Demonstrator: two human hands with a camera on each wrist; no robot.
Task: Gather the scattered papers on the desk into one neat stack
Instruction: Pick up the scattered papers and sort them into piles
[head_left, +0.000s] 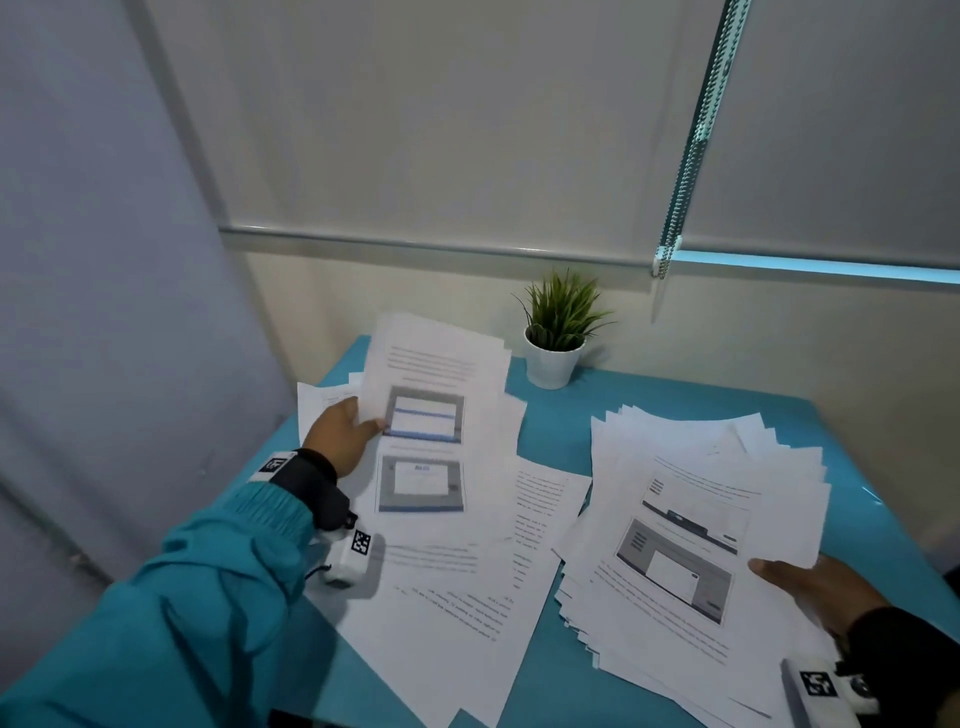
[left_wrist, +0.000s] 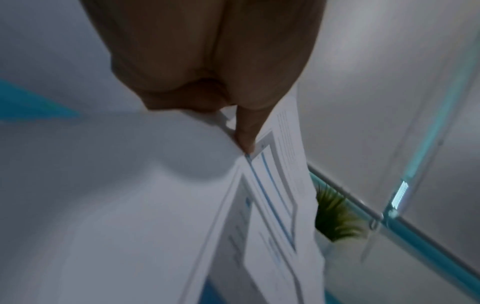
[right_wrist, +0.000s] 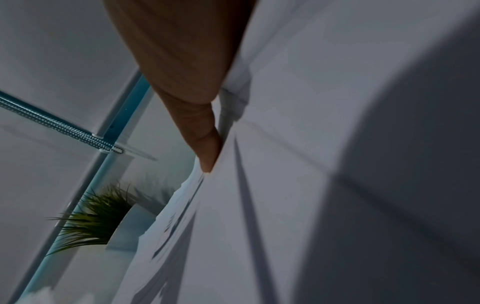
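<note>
Printed white papers cover a teal desk (head_left: 561, 431). My left hand (head_left: 343, 434) pinches the left edge of a bundle of sheets (head_left: 431, 395) with screenshots on top, lifted above the desk's left side; the thumb (left_wrist: 245, 131) lies on the top sheet. More loose sheets (head_left: 467, 597) lie flat beneath and in front of that bundle. On the right, my right hand (head_left: 810, 587) grips the near right edge of a thick, fanned-out pile (head_left: 691, 530), thumb (right_wrist: 205, 144) on top. The fingers of both hands are hidden under the paper.
A small green plant in a white pot (head_left: 556, 338) stands at the back of the desk between the two piles. A wall with lowered blinds and a bead chain (head_left: 691, 156) rises behind. A grey wall (head_left: 104, 260) closes the left side.
</note>
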